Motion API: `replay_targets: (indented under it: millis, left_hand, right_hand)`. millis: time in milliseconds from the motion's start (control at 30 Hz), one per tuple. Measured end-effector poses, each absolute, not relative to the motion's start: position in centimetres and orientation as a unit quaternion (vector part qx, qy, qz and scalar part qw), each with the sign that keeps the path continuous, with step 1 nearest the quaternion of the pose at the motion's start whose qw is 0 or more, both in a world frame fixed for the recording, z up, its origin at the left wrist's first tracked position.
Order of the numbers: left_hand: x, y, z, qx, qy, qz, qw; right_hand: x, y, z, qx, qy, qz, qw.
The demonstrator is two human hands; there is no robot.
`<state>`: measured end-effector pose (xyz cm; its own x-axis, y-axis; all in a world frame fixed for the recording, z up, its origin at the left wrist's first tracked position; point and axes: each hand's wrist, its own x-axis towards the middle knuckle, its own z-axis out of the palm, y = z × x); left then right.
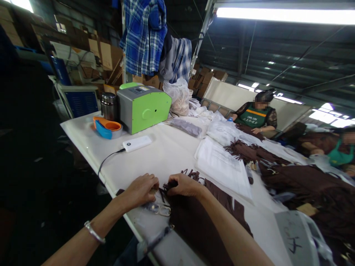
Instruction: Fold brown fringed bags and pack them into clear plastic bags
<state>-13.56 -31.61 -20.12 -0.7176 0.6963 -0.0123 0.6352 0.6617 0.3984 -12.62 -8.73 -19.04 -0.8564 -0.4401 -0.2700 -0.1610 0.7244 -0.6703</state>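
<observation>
White stacked sheets (222, 168) lie beside brown fringed fabric (190, 221).

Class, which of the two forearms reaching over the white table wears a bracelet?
The person's left forearm: a silver bracelet circles it, while the right forearm looks bare.

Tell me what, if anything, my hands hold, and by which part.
Your right hand seems to pinch the brown fabric at the edge nearest your left hand; whether that hand holds anything can't be told.

Head-worn view, looking forward and down, table (166, 157) close
</observation>
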Motion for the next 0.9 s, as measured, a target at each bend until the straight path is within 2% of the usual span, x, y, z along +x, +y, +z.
replay_targets:
  millis: [167, 367, 600, 900]
  left_hand:
    - [-13.6, -30.8, -20.7, 0.363, 0.912, 0.177, 0.065]
    - [-13.3, -28.7, -22.1, 0.36, 0.916, 0.173, 0.041]
    - [-13.2, -30.3, -21.9, 0.366, 0.911, 0.188, 0.021]
    - [-13.3, -31.5, -20.6, 0.369, 0.911, 0.182, 0.03]
  right_hand:
    - [-12.8, -8.7, -19.2, -0.159, 0.902, -0.341, 0.214]
    - [-12.9, -10.6, -18.9, -0.153, 0.926, -0.277, 0.206]
    - [-13.0, -9.9, -18.8, -0.157, 0.881, -0.376, 0.238]
    - [-11.8, -8.2, -17.0, -0.134, 0.841, -0.471, 0.23]
